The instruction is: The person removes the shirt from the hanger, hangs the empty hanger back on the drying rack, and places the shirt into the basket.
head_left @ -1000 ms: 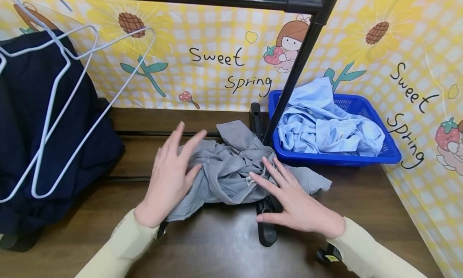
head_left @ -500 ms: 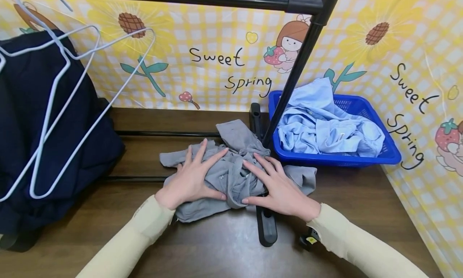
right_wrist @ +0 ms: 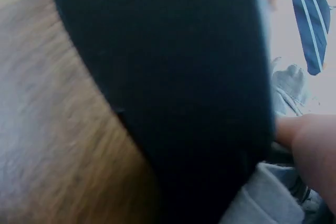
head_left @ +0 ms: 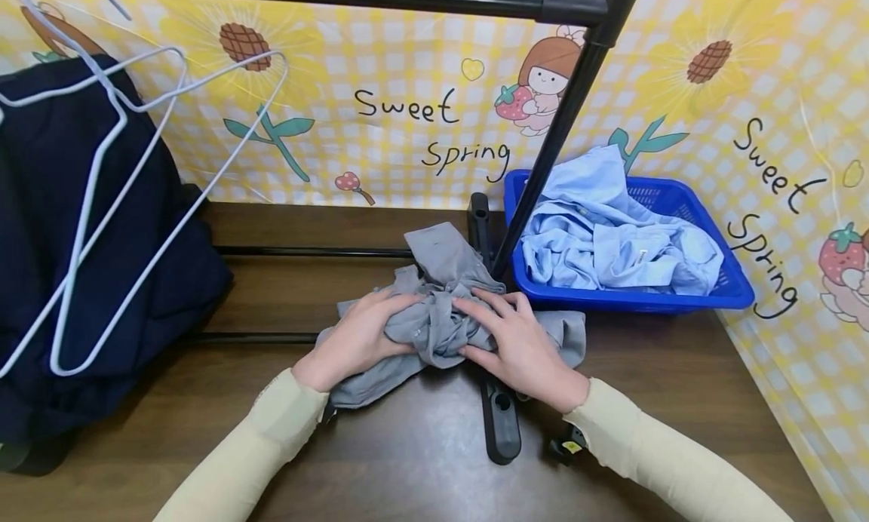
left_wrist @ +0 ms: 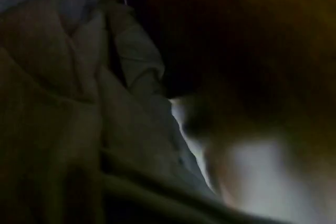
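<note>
From where I stand, the person's left hand (head_left: 360, 335) grips one side of a crumpled grey fabric garment (head_left: 440, 332) lying across a long black rack foot (head_left: 502, 428); it looks soft, limp and light, best held in a bunch from both sides. The right hand (head_left: 528, 347) grasps the other side, fingers curled. Beneath is a brown wood-grain surface (head_left: 414, 469); farther right, a blue plastic basket (head_left: 631, 300).

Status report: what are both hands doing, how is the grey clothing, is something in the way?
Left hand, right hand: both gripping grey clothing. Bunched and crumpled between them. Possibly in the way: black rack foot underneath.
</note>
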{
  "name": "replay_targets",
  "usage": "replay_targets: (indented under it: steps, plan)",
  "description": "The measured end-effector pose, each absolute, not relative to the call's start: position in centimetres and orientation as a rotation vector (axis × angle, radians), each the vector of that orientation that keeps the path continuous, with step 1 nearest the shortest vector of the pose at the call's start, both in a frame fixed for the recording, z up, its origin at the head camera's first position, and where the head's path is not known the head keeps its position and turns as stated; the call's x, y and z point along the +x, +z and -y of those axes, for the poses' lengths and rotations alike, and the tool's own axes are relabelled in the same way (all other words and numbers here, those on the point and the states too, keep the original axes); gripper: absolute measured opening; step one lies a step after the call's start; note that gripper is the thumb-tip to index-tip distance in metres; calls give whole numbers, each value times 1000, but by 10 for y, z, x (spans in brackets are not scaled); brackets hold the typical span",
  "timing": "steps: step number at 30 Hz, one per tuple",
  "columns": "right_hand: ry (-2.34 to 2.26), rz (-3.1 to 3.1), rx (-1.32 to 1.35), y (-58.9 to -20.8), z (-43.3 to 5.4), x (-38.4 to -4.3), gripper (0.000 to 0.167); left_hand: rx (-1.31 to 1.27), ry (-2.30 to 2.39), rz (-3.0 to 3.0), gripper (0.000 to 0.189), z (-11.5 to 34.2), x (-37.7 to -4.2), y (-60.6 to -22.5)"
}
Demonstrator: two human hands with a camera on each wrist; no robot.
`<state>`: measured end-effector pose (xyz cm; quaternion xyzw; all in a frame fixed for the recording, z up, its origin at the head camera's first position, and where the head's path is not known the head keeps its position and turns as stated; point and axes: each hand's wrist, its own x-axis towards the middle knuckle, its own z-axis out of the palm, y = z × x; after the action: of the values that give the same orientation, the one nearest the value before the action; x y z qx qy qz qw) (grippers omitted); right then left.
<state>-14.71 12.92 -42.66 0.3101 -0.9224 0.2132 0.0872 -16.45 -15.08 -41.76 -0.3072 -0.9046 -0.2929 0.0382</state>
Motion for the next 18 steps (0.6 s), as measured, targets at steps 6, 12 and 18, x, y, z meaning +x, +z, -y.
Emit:
replay_targets:
  steps: [6, 12, 18]
  plan:
    - [861, 2582, 918, -415, -133, -145, 64, -993, -1000, 2527, 39, 136, -166, -406]
    - [1184, 2249, 868, -388, -140, -138, 54, -1039, -1038, 2279, 41, 115, -160, -380]
    - [1202, 1845, 816, -327, -146, -122, 28, -1154, -1122, 1895, 41, 79, -157, -336]
